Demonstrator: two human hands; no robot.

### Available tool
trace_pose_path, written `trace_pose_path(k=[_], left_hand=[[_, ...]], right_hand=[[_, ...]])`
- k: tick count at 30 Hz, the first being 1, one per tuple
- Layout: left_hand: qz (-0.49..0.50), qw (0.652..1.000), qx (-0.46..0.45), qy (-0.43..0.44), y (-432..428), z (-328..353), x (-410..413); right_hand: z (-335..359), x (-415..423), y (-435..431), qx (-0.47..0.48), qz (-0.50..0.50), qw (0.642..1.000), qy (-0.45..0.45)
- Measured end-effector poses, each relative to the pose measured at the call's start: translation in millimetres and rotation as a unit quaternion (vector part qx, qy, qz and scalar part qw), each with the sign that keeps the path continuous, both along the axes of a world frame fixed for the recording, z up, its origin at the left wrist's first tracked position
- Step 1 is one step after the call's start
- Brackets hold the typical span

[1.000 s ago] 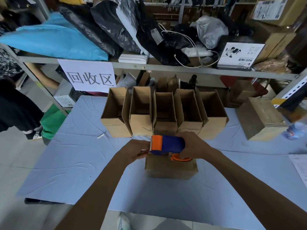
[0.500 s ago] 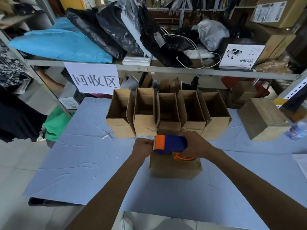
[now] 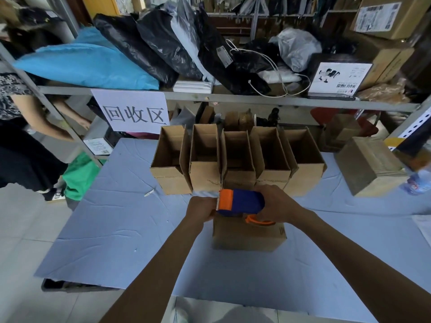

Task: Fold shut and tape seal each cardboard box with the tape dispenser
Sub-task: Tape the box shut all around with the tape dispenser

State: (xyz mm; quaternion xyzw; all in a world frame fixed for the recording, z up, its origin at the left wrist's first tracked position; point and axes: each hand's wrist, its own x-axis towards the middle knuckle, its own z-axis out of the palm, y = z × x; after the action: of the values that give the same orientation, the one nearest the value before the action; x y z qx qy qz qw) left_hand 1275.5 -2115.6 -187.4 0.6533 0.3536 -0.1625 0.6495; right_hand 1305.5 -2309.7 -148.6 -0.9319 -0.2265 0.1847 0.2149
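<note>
1. Right hand (image 3: pixel 277 206) grasped the tape dispenser (image 3: pixel 242 202) from its right side, fingers wrapped over the blue body. The orange handle loop showed just below the hand.
2. Left hand (image 3: pixel 203 209) was curled at the dispenser's orange front end and touched it. Could not tell whether it pinched tape or only braced there; the fingertips were hidden.
3. The dispenser lay across the top of a closed cardboard box (image 3: pixel 247 236), toothed edge pointing left. Box flaps were folded down. Any tape on the top was hidden by the hands and the dispenser.
4. The closed box stood on the blue-covered worktop (image 3: pixel 116 229), near the middle, just in front of the row of open boxes.
5. Row of open boxes (image 3: pixel 235 159): five side by side, flaps upright, sides touching, set toward the far edge of the worktop.
6. Stack of flattened cardboard (image 3: pixel 366 169) sat at the right end of the worktop, apart from the row.
7. A small white scrap (image 3: pixel 149 193) lay on the cloth left of the row.
8. A metal shelf (image 3: pixel 233 97) behind carried black bags and a blue bundle. A white paper sign (image 3: pixel 131 111) hung from its front rail.
9. Another person (image 3: pixel 28 127) stood at the far left, reaching toward the shelf frame.
</note>
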Motion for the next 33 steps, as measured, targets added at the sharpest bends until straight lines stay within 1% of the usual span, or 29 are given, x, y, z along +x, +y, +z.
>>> trace_pose_path(k=[3,5,7,9,12,19,24,28,33], left_hand=[[-0.031,0.999,0.016,-0.038,1,-5,-4],[-0.026,0.997,0.020,-0.069,3,-7,-7],[-0.023,0.996,0.032,-0.079,4,-6,-9],[-0.043,0.995,0.049,-0.080,6,-4,-9],[-0.041,0.996,0.045,-0.064,10,-2,-9],[-0.036,0.997,0.058,-0.037,7,-6,-6],[-0.076,0.989,0.117,-0.041,12,-7,-8],[-0.039,0.993,0.113,-0.007,30,-9,-15],[-0.015,0.995,0.100,-0.011,29,-9,-17]], right_hand=[[-2,0,-3,0.007,-0.002,1.000,-0.004],[-5,0,-5,0.010,-0.004,1.000,-0.002],[-5,-1,-5,0.014,0.006,1.000,-0.002],[-4,0,-5,0.018,0.028,0.999,-0.005],[1,0,-6,0.016,0.052,0.998,-0.014],[0,-4,-5,-0.022,0.067,0.997,-0.024],[-4,-12,-4,-0.052,0.063,0.993,-0.089],[3,-12,-18,-0.060,0.056,0.992,-0.100],[5,-11,-25,-0.078,0.058,0.992,-0.075]])
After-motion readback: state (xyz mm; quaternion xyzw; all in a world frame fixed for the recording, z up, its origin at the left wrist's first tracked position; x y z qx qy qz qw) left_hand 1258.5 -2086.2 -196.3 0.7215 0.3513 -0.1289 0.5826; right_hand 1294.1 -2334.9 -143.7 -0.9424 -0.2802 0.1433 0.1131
